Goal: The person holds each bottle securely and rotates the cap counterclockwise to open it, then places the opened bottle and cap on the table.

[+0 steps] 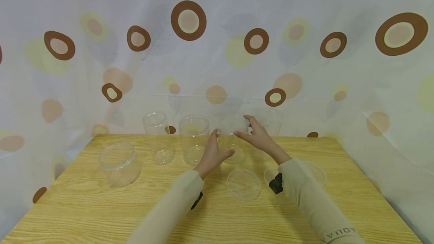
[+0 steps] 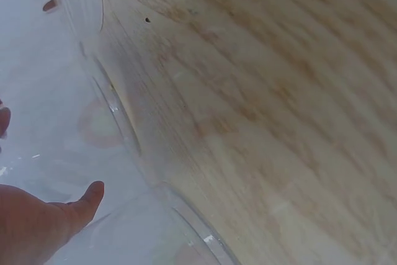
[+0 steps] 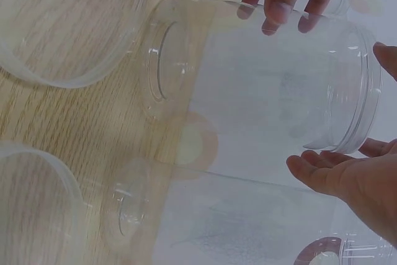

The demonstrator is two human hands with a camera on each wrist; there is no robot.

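One clear jar (image 1: 232, 142) stands between left hand (image 1: 212, 154) and right hand (image 1: 260, 137), fingers spread; we judge it light, rigid, slick, best cupped around mid-wall.

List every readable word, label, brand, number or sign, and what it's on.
"AQUA": right sleeve, head view, upside down; a further mark beside it is unclear.
Clear containers: no readable text.
Clear discs: none readable.
Patterned backdrop: rings and blobs, no readable text.
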